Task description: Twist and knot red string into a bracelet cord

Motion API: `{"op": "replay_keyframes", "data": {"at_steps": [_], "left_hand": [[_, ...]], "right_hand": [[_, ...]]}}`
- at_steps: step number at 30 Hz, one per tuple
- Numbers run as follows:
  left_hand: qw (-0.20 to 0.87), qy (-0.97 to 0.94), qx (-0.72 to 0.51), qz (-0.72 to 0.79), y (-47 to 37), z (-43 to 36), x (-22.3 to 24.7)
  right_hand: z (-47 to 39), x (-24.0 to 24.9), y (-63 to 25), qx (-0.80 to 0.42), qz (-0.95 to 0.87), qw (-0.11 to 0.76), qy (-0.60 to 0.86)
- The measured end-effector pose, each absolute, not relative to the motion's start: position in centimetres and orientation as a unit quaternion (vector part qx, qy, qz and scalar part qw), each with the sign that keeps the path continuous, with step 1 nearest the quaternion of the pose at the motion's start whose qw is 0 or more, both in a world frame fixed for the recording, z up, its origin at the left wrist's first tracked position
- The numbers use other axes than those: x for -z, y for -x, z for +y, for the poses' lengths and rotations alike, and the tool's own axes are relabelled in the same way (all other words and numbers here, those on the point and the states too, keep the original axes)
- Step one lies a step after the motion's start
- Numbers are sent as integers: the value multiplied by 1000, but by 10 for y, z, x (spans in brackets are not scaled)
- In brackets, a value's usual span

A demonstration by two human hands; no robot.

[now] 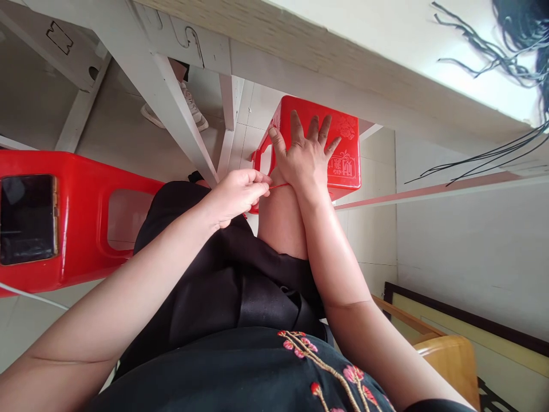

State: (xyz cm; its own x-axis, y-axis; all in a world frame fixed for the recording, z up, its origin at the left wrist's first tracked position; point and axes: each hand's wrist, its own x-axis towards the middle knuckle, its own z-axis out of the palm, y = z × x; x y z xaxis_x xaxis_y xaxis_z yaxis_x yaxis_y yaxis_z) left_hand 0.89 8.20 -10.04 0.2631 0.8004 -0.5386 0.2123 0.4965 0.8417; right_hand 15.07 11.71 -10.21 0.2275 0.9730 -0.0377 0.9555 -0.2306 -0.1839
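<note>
The left hand (240, 194) is closed in a pinch on a thin red cord (279, 185), which runs across the bare leg (281, 220) to the heel of the right hand (306, 157). The right hand is open, fingers spread, its back to the view; its heel seems to press the cord against the skin, though the contact is hidden. Good handling here calls for a firm pinch close to the leg, with the short span straight and lightly taut, so the cord neither slackens nor slips sideways. Pressure is best kept even and borne by the heel of the palm, since too much would drag the skin and too little would lose grip. The raised fingers, in view above the red plastic stool (343, 143), are best held well off the cord.
</note>
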Motion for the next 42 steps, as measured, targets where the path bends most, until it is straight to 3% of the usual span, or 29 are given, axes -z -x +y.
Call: {"op": "replay_keyframes", "data": {"at_steps": [22,31,42], "left_hand": [[667,-454,-272,525,5,81,105],[726,-416,-213,505,25,74,102],[674,-456,-228,534,42,70,109]], "right_hand": [[118,110,-154,-79,-622,90,774],[115,106,-154,-83,-617,75,779],[113,104,-154,-98,-615,90,777]]}}
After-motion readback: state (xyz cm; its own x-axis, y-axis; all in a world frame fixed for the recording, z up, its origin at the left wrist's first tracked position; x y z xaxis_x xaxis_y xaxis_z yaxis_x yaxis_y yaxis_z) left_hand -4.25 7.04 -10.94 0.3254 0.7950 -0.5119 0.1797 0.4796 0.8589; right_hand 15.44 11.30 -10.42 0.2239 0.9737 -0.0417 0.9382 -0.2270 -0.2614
